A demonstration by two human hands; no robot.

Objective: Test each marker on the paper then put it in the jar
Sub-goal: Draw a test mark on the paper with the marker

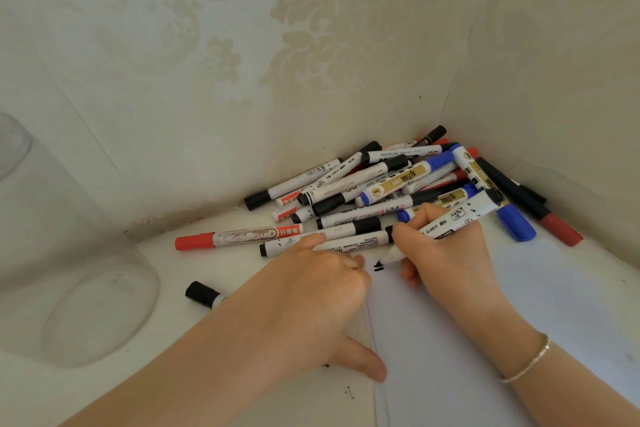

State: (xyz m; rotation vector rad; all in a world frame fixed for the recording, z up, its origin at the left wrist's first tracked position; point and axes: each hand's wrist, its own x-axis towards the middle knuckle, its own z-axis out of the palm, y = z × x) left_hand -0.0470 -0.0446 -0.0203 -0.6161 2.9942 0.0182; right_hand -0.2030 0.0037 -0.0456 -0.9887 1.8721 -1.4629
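My right hand (446, 246) grips an uncapped white marker (453, 218), its tip pressed on the white paper (485, 340) beside small black marks (378, 267). My left hand (322, 295) rests at the paper's left edge, thumb spread on the edge and forefinger stretched out; whether its other fingers hold something is hidden. A clear jar (69, 253) lies on its side at the left. A pile of markers (391, 184) with black, blue and red caps fills the corner behind my hands.
A red-capped marker (239, 236) lies apart, left of the pile. A black-capped marker (204, 294) shows beside my left forearm. Patterned walls close the corner at the back and right. Small ink spots (348, 392) dot the white surface near the paper.
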